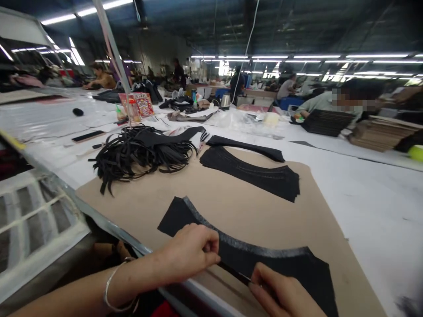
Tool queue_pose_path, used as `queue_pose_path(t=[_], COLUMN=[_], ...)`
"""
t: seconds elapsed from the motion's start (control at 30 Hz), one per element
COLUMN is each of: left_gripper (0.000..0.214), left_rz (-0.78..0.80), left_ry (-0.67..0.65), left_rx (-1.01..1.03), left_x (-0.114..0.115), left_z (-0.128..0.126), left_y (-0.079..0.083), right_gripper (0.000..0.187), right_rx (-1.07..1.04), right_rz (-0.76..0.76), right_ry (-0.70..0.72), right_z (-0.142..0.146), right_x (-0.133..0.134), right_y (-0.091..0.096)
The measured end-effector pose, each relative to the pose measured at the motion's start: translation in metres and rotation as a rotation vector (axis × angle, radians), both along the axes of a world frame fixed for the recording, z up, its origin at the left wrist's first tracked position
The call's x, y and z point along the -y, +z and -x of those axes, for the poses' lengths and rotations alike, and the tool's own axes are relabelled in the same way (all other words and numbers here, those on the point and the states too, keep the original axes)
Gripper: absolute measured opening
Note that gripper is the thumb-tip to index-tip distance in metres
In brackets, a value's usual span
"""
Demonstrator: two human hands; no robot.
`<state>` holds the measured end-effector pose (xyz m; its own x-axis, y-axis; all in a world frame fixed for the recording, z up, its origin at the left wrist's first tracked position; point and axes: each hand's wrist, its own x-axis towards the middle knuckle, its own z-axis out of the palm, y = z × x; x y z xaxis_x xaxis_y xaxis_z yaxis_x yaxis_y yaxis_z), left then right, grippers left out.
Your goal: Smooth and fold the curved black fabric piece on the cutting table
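A curved black fabric piece (261, 254) lies on the brown board at the near edge of the table, a shiny grey band along its far, inward-curving edge. Over it my left hand (194, 247) is closed in a pinch. A narrow black strip (234, 272) runs from these fingers to my right hand (286, 293), whose thumb and fingertips are closed on its other end. The strip lies along the near side of the fabric piece; whether it touches it, I cannot tell. My right hand partly covers the piece and is cut off by the lower frame edge.
Beyond are a stack of curved black pieces (251, 172) and a heap of black strips (145, 152) on the brown board (158, 193). A metal pole (114, 48) rises at left. Across the table, a person (319, 103) sits by black stacked sheets (327, 122) and brown ones (383, 132).
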<state>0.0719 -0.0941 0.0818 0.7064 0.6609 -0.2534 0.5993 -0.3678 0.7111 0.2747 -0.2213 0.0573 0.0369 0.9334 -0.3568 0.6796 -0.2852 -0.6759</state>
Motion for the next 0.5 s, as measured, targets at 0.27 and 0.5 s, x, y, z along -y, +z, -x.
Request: queue_pose_path(t=[0.27,0.5], left_gripper=[0.006,0.005], left_rz=[-0.043,-0.103], left_ry=[-0.049,-0.080], left_rx=[-0.109,-0.227], left_x=[-0.023,-0.030], left_z=[-0.027,-0.040], left_y=[-0.005,-0.009], right_gripper=[0.023,0.026], right_rx=[0.139,0.362], right_rz=[0.024,0.097], right_ry=[-0.085,-0.064], right_z=[-0.005,-0.008], right_x=[-0.021,-0.039], right_y=[0.005,0.000])
